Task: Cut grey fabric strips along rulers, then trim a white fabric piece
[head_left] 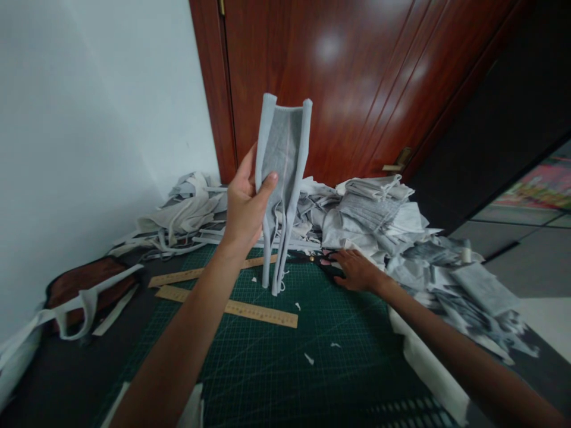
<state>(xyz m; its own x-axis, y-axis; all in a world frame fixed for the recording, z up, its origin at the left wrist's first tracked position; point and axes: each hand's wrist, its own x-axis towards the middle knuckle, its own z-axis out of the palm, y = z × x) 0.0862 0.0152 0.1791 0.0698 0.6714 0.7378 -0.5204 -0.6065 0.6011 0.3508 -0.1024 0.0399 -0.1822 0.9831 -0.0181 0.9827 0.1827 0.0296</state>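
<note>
My left hand (250, 196) holds up a grey sewn fabric piece (285, 142), pinched between thumb and fingers. The piece has rolled long edges, and its lower part hangs in narrow legs to just over the green cutting mat (339, 333). At the back of the mat, my right hand (357, 269) is closed over the handles of black scissors (312, 258), which lie flat with the blades pointing left. Part of the handles is covered by the fingers. Two wooden rulers, a front one (263, 313) and a rear one (178, 277), lie left of the scissors.
Heaped grey and white fabric (375, 208) lines the back and right of the table. More strips (178, 217) lie at the back left, near a brown pouch-like item (84, 285). Small white scraps (309, 359) dot the mat. A wooden door (312, 59) stands behind.
</note>
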